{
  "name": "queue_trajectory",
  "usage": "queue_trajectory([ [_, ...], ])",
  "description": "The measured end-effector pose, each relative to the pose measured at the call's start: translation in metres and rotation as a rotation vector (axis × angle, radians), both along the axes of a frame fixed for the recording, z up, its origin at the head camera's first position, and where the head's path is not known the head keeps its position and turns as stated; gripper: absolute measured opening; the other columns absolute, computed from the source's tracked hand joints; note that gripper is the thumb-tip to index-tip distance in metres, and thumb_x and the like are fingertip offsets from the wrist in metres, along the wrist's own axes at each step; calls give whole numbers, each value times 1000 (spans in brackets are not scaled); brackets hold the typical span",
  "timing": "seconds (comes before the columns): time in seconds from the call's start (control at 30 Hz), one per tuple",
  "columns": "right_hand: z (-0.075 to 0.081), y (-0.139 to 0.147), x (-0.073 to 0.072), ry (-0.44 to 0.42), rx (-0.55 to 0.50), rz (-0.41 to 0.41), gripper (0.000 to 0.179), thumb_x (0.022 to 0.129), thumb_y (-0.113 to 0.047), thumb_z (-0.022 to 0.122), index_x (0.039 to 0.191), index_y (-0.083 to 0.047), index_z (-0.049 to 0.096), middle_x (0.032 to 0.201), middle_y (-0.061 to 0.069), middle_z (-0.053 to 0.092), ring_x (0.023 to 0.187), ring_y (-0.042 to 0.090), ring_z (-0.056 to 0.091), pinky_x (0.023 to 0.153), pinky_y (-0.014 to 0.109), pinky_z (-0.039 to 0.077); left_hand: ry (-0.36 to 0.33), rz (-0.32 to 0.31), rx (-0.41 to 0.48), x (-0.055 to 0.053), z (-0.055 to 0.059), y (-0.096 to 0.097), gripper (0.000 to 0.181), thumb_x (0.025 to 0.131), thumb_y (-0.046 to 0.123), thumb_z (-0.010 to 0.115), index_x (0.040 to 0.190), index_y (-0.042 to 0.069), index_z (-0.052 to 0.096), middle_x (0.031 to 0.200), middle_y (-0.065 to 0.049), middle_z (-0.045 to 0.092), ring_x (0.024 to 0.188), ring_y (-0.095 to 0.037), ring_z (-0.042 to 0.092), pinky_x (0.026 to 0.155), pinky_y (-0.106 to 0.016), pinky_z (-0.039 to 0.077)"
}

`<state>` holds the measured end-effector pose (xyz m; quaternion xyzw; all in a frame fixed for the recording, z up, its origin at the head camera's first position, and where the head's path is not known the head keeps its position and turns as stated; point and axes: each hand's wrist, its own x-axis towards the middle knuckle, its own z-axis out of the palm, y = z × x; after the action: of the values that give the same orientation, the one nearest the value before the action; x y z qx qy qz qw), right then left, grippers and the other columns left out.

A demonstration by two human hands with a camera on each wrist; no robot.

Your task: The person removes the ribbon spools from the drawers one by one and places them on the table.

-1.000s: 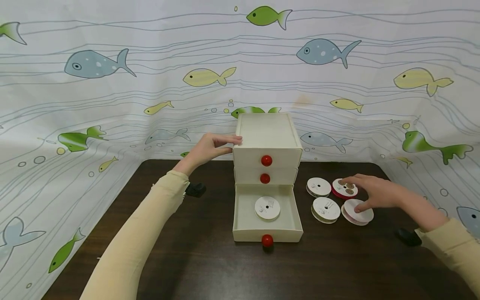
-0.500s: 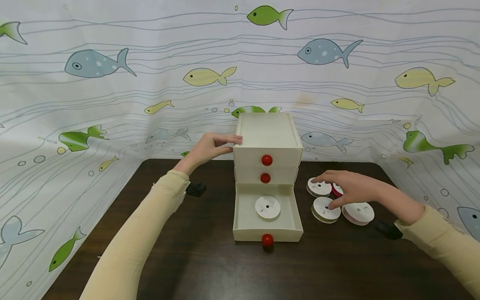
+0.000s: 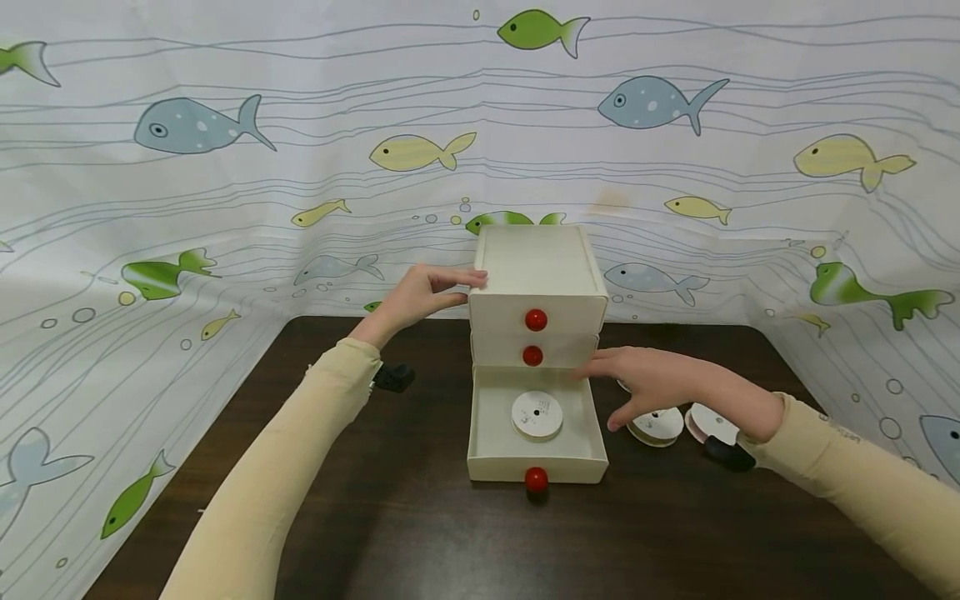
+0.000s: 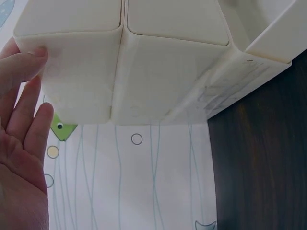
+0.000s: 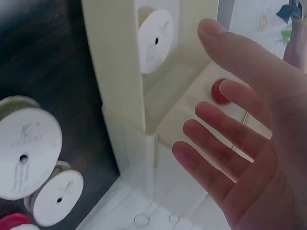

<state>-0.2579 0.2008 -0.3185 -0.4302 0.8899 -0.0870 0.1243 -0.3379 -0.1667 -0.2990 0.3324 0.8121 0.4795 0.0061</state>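
A white drawer cabinet point(image 3: 536, 258) with red knobs stands mid-table, its bottom drawer point(image 3: 487, 417) pulled out. Inside that drawer lies a white ribbon spool point(image 3: 537, 415), label up. My left hand point(image 3: 420, 300) rests on the cabinet's top left edge with fingers extended over the top; the left wrist view shows the thumb point(image 4: 29, 62) against the side wall. My right hand point(image 3: 652, 383) is at the drawer's right side, fingers extended and spread, nothing held. In the right wrist view its fingers point(image 5: 201, 165) are apart in front of the cabinet and a red knob point(image 5: 220, 91).
Right of the cabinet, ribbon spools lie on the dark wooden table point(image 3: 480, 542), partly hidden by the right hand: one spool point(image 3: 657, 427) near the drawer and a pink-edged spool point(image 3: 708, 423) beyond it. A red-ribbon spool point(image 5: 14, 221) shows in the right wrist view. A fish-patterned sheet point(image 3: 337, 125) surrounds the table.
My right hand has moved left from above the table spools to the right side of the drawer. My left hand stays on the cabinet.
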Motion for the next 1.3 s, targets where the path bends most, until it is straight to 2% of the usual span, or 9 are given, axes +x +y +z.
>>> queue_trajectory([
  [0.2, -6, -22, -4, -1, 30, 54, 70, 78, -31, 85, 140, -17, 56, 140, 4, 58, 126, 26, 57, 104, 48, 50, 11, 2, -7, -2, -1, 0, 32, 92, 2, 66, 123, 11, 72, 141, -5, 60, 139, -17, 51, 109, -46, 46],
  [0.33, -10, -39, -10, -4, 71, 124, 69, 78, -25, 85, 140, -13, 55, 138, 5, 59, 124, 25, 58, 104, 45, 50, 18, 4, -9, -3, -1, -1, 32, 92, 2, 66, 122, 12, 72, 140, -5, 61, 138, -16, 51, 109, -46, 47],
  [0.47, -14, -54, -16, -26, 92, 167, 66, 79, -19, 84, 139, -11, 57, 135, 8, 61, 120, 26, 60, 99, 42, 52, 25, 0, -5, -3, -2, 0, 32, 92, 2, 66, 122, 12, 72, 140, -5, 61, 137, -16, 52, 108, -45, 48],
  [0.73, -28, -74, -25, -82, 107, 152, 66, 79, -19, 84, 139, -13, 58, 139, 2, 61, 124, 21, 57, 99, 38, 53, 31, 7, -9, -1, -2, 0, 32, 92, 3, 66, 122, 13, 72, 140, -4, 61, 137, -15, 52, 106, -41, 49],
  [0.9, -39, -82, -32, -77, 151, 152, 71, 76, -17, 86, 141, -11, 55, 143, 1, 58, 130, 21, 54, 109, 40, 47, 31, 7, -8, -2, -2, 0, 32, 93, 3, 66, 122, 13, 72, 140, -4, 61, 137, -14, 52, 107, -44, 48],
  [1.0, -44, -87, -34, -99, 180, 135, 74, 75, -15, 87, 142, -12, 54, 145, 2, 56, 134, 21, 51, 114, 42, 42, 29, 7, -12, -2, -2, 0, 32, 93, 3, 66, 122, 13, 72, 140, -4, 61, 137, -14, 52, 107, -42, 49],
  [1.13, -48, -92, -35, -115, 222, 122, 78, 73, -14, 88, 142, -12, 53, 147, 5, 53, 136, 24, 49, 115, 44, 41, 25, 14, -18, -2, -3, 0, 32, 93, 4, 66, 123, 14, 72, 140, -3, 61, 137, -14, 53, 105, -37, 51],
  [1.3, -57, -98, -36, -134, 250, 133, 79, 72, -13, 88, 143, -16, 53, 148, 6, 51, 133, 23, 49, 114, 43, 43, 18, 7, -5, -1, -3, 0, 31, 94, 3, 65, 123, 12, 72, 141, -5, 61, 138, -16, 51, 107, -42, 48],
])
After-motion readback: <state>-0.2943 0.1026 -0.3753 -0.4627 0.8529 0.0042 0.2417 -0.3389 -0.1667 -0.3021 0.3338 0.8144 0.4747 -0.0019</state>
